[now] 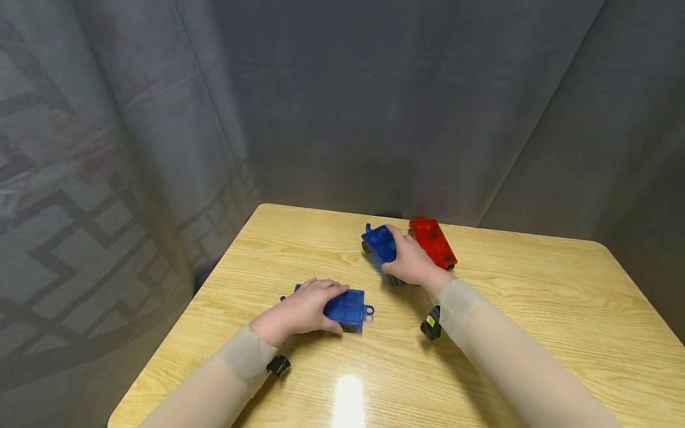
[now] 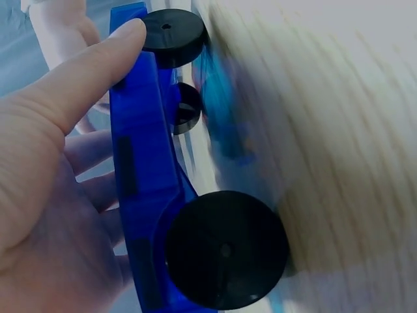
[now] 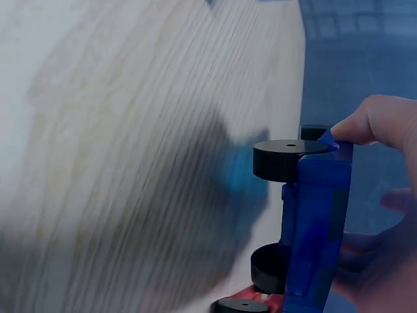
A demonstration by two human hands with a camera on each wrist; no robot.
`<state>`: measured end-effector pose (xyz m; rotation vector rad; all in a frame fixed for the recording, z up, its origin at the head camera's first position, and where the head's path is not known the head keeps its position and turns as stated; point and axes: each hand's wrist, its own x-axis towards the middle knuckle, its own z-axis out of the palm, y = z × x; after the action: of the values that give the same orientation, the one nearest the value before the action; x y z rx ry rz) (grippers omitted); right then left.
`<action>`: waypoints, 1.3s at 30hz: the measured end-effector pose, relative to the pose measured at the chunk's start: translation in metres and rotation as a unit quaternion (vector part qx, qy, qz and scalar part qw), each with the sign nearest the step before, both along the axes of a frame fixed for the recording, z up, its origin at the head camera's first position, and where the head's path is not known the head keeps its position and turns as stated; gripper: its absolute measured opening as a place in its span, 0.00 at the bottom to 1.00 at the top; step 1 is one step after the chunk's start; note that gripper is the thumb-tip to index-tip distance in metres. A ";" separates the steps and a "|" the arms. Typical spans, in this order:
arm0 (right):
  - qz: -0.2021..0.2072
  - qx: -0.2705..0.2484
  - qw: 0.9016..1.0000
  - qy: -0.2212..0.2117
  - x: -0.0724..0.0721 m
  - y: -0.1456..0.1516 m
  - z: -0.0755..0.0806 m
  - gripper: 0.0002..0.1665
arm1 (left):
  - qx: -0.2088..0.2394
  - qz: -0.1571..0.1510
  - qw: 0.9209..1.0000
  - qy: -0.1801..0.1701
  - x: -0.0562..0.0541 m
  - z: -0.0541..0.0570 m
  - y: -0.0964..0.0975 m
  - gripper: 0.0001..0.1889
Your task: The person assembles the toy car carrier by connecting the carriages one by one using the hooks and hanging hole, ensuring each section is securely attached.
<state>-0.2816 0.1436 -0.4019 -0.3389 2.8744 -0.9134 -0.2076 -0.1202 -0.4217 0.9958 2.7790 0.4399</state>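
Left hand (image 1: 306,309) grips near blue car (image 1: 346,308), right hand (image 1: 411,260) far blue car (image 1: 380,242); no writing readable.

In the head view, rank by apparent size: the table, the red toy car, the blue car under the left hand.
1. Table, by far the largest.
2. and 3. Red toy car and near blue car: look alike; the left hand hides part of the blue one, so no ranking.

Glossy translucent plastic cars (image 1: 348,308) — matt black wheels (image 2: 225,250) — varnished wood table (image 1: 535,309)
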 end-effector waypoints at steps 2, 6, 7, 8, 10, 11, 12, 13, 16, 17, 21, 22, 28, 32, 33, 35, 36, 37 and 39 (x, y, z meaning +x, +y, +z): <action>0.009 -0.010 1.000 0.002 0.007 0.002 0.005 0.59 | 0.003 0.003 1.000 -0.004 0.000 -0.002 -0.001 0.47; 0.023 -0.023 0.999 0.003 0.020 0.009 0.014 0.59 | 0.012 0.007 1.000 -0.010 -0.001 -0.003 -0.002 0.47; 0.024 -0.026 0.999 0.003 0.024 0.011 0.016 0.59 | 0.013 0.007 1.000 -0.010 -0.001 -0.002 -0.002 0.47; 0.027 -0.026 0.999 0.003 0.027 0.013 0.017 0.58 | 0.016 0.007 1.000 -0.011 -0.001 -0.002 -0.003 0.47; 0.032 -0.028 0.999 0.002 0.033 0.017 0.018 0.58 | 0.019 0.006 1.000 -0.015 -0.001 -0.001 -0.003 0.47; 0.035 -0.027 0.999 0.002 0.036 0.019 0.018 0.58 | 0.019 0.007 1.000 -0.017 0.000 -0.001 -0.004 0.47; 0.039 -0.027 0.999 0.002 0.039 0.020 0.018 0.58 | 0.019 0.007 1.000 -0.019 0.000 0.000 -0.004 0.47; 0.045 -0.027 0.999 0.003 0.043 0.022 0.017 0.58 | 0.020 0.008 1.000 -0.020 0.000 0.000 -0.004 0.47; 0.056 -0.025 0.998 0.008 0.052 0.027 0.014 0.58 | 0.019 0.011 0.999 -0.023 0.000 -0.001 -0.006 0.47; 0.061 -0.025 0.998 0.011 0.054 0.028 0.013 0.58 | 0.020 0.011 0.999 -0.022 0.000 -0.002 -0.006 0.46; 0.076 -0.029 0.996 0.021 0.065 0.035 0.012 0.58 | 0.022 0.012 0.999 -0.020 -0.001 -0.005 -0.007 0.46; 0.080 -0.030 0.996 0.023 0.068 0.037 0.012 0.58 | 0.023 0.012 0.999 -0.021 -0.001 -0.005 -0.007 0.46; 0.103 -0.020 0.994 0.039 0.084 0.050 0.017 0.58 | 0.029 0.007 0.999 -0.018 -0.002 -0.006 -0.007 0.46; 0.113 -0.019 0.993 0.027 0.093 0.058 0.018 0.57 | 0.034 0.002 0.999 -0.015 -0.001 -0.006 -0.007 0.45; 0.115 -0.020 0.993 0.023 0.095 0.059 0.017 0.58 | 0.034 0.002 0.999 -0.015 -0.001 -0.005 -0.008 0.45; 0.123 -0.027 0.992 0.013 0.099 0.062 0.016 0.58 | 0.034 0.003 0.999 -0.016 -0.001 -0.005 -0.008 0.46; 0.129 -0.030 0.991 0.011 0.101 0.063 0.015 0.58 | 0.034 0.003 0.999 -0.016 -0.001 -0.005 -0.008 0.45; 0.136 -0.035 0.990 0.010 0.102 0.064 0.014 0.58 | 0.033 0.003 0.999 -0.017 -0.001 -0.005 -0.008 0.45; 0.150 -0.042 0.988 0.006 0.104 0.065 0.011 0.58 | 0.032 0.004 0.999 -0.019 -0.001 -0.004 -0.009 0.46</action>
<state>-0.1772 0.2081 -0.3908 -0.7623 2.6958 -0.9755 -0.2082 -0.1287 -0.4261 0.9804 2.7512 0.5473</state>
